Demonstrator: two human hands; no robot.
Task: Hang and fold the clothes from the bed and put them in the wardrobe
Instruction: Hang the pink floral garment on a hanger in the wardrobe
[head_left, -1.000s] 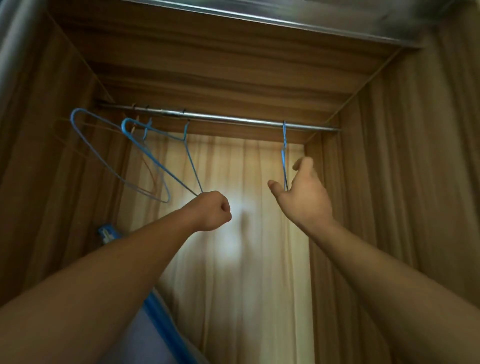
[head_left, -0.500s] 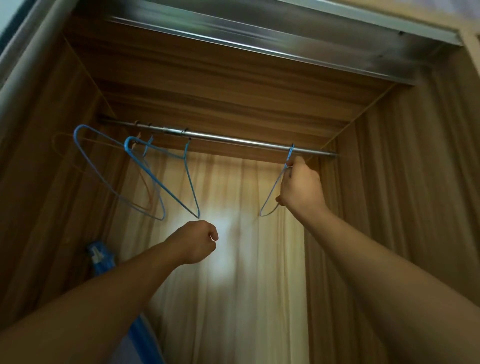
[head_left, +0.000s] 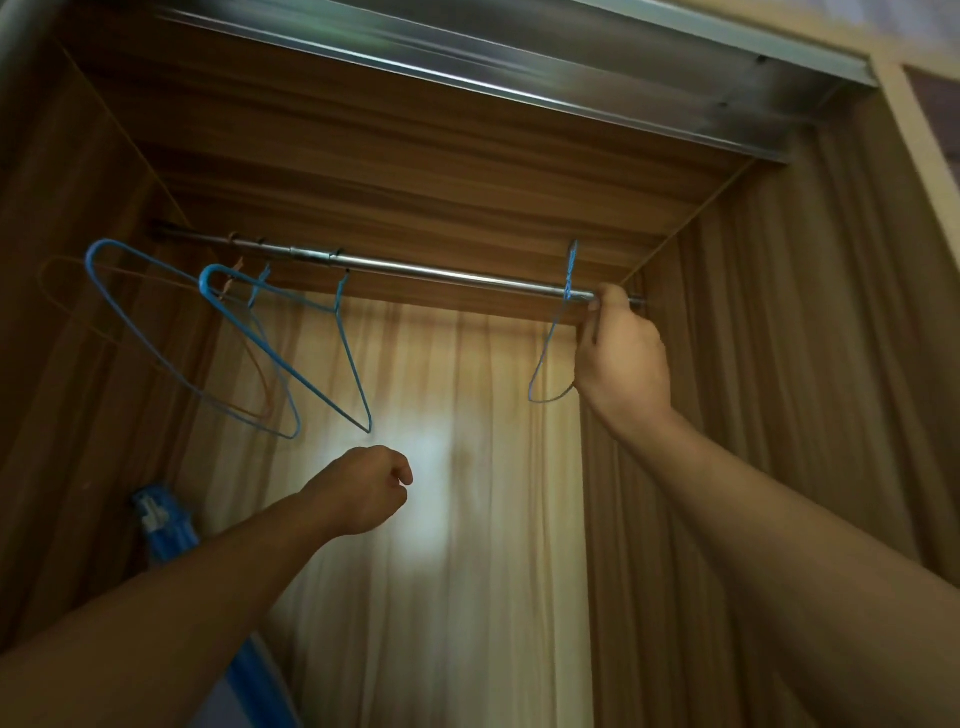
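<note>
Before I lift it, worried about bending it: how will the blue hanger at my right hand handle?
Probably light: the blue hanger is thin wire. Likely springy, bending if squeezed. May swing, hanging only by its hook on the rail.

Domestic bedroom wardrobe interior: wood-grain panels (head_left: 810, 364), metal hanging rail (head_left: 441, 273) carrying blue wire hangers (head_left: 270, 353), and a metal sliding-door track (head_left: 519, 62) along the top edge.
</note>
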